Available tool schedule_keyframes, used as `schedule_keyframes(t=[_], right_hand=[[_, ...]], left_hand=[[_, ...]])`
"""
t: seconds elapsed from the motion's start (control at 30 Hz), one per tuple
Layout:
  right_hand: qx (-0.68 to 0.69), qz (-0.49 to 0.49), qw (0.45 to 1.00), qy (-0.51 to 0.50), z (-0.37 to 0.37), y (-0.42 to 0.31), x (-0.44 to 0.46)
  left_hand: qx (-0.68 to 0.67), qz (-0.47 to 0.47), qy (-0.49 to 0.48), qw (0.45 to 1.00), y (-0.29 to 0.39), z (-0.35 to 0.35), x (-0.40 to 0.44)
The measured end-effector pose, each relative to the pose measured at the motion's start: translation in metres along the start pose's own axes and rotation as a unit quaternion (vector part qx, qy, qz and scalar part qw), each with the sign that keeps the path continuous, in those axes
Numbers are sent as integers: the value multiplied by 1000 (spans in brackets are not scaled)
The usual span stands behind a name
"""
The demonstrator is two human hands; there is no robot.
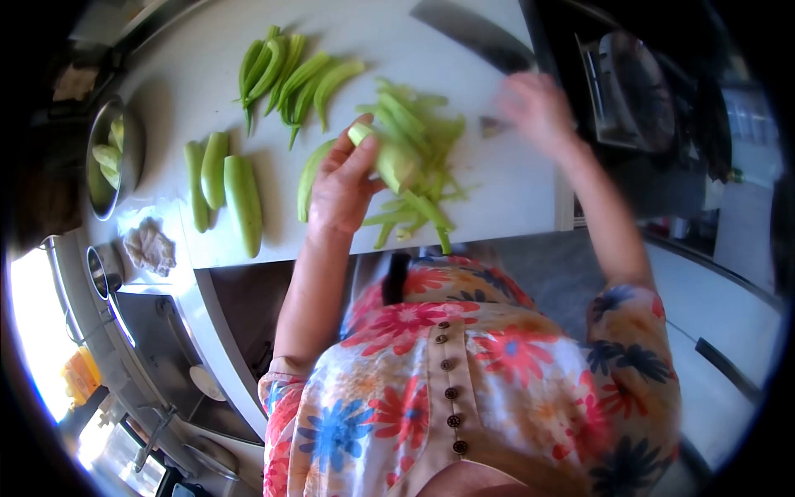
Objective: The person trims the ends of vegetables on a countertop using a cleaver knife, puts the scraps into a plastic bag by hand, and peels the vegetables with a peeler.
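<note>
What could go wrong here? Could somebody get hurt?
Maybe. The right hand, blurred here, is close to what looks like a wide blade, so fingers might get nicked.

The left hand grips a pale green vegetable near one end; if its surface is slick, it could slip out.

Some green strips reach the front edge of the counter, so they might drop to the floor and be slippery underfoot.

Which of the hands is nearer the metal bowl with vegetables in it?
Left. The left hand, holding a pale green vegetable, is right of the metal bowl; the right hand is farther right, past the green strips.
</note>
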State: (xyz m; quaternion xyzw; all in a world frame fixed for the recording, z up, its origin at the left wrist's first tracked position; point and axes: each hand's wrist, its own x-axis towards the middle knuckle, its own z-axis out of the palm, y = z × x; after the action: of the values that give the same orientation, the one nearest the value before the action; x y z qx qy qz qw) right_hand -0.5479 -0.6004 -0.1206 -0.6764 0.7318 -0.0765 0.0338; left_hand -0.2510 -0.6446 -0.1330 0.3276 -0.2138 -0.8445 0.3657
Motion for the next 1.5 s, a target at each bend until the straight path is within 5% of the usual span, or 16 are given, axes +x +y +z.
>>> schedule_keyframes(t=[0.1, 0.17, 0.37, 0.43, 0.57, 0.63, 0.77, 1.1, 1.4, 1.5], right_hand=[[-117, 60, 991, -31, -11, 14, 11], [-100, 122, 980, -121, -8, 23, 15], [-39, 114, 985, -124, 7, 33, 26], [75, 178, 978, -81, -8, 24, 23], [231, 117, 965, 25, -32, -13, -17], [350, 164, 917, -99, -42, -39, -49], [419, 57, 896, -134, -44, -103, -84], [401, 53, 900, -163, -41, -118, -98], [365, 62, 924, -100, -26, -133, -71], [388, 80, 916, -62, -4, -122, -67]], left_hand=[[-24, -1, -7, 1000, -1, -8, 3], [-19, 13, 8, 1000, 0, -9, 3], [163, 98, 36, 981, 3, -22, -11], [274, 138, 63, 950, 6, -19, -29], [255, 154, 96, 950, -3, -27, -45], [258, 155, 116, 946, -9, -28, -43], [285, 205, 134, 927, -16, -17, -33], [574, 322, 152, 737, -19, -9, -28], [605, 376, 38, 700, -11, 26, -32], [403, 313, 7, 860, -19, 22, -29]])
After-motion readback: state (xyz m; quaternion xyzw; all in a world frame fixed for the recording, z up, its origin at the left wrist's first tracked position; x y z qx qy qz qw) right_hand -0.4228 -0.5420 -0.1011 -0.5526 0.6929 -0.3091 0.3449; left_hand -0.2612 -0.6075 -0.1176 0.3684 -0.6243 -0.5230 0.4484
